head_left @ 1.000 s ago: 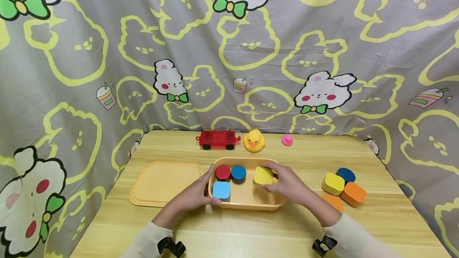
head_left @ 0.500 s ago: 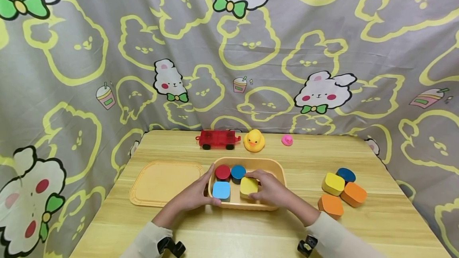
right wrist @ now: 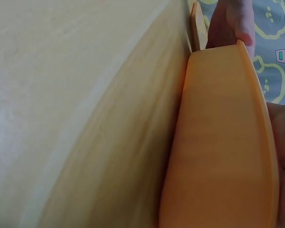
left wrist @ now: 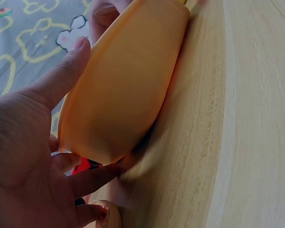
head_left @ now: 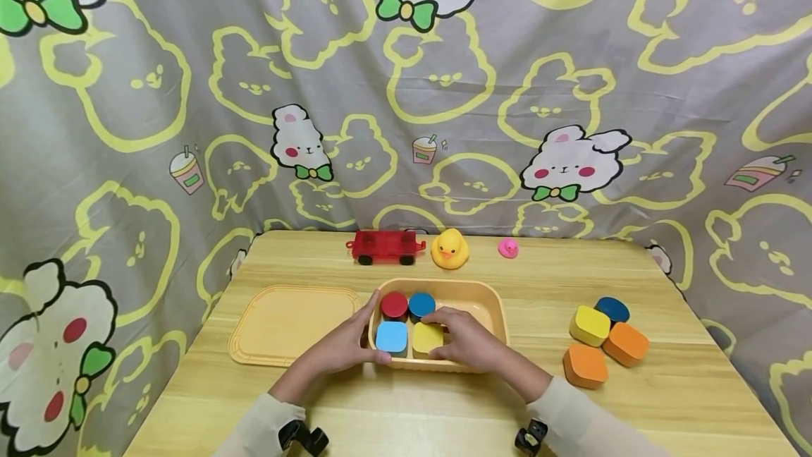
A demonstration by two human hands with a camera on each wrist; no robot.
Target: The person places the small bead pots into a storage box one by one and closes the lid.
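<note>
I see the right hand (head_left: 471,339) pinching the yellow block (head_left: 427,339) between thumb and fingers inside the tub (head_left: 472,296), right of the light-blue block (head_left: 391,337); whether its underside touches down, I can't tell. The left hand (head_left: 345,345) grips the tub's left end.

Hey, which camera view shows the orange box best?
The head view: from above, it shows the orange box's open top and the four blocks inside. Both wrist views mainly show its outer side and rim up close.
</note>
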